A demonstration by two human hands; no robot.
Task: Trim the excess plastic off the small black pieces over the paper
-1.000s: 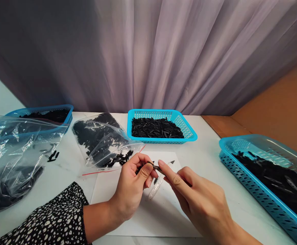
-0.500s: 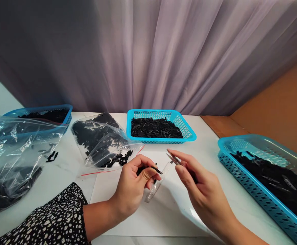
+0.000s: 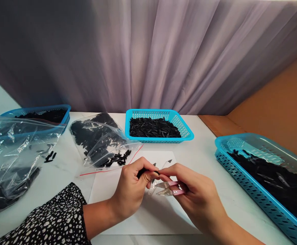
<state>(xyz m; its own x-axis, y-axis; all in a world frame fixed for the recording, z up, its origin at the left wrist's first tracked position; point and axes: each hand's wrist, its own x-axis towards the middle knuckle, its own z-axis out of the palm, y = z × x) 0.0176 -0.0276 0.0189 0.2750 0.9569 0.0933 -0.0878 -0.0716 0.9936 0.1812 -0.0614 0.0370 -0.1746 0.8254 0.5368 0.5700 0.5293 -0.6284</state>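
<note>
My left hand (image 3: 131, 185) is closed, pinching a small black strip (image 3: 156, 172) between thumb and forefinger. More black material shows inside its curled fingers. My right hand (image 3: 198, 190) holds pink-handled thread snips (image 3: 167, 189), blades pointing left and apart. Its thumb and forefinger also meet the end of the black strip at my left fingertips. Behind and below the hands, a clear plastic piece (image 3: 152, 190) lies over a white sheet (image 3: 123, 217), partly hidden by the fingers and snips.
A blue basket (image 3: 160, 140) of black strips stands at the back, another blue basket (image 3: 253, 194) at right, a third (image 3: 68, 117) far left. A clear zip bag (image 3: 107, 136) of black pieces lies left of centre, a larger plastic bag (image 3: 18, 149) farther left. Loose strips (image 3: 50, 157) lie between.
My right hand has moved left to meet my left fingertips. The snips have turned down in the palm, and the thumb and forefinger have come onto the strip's end.
</note>
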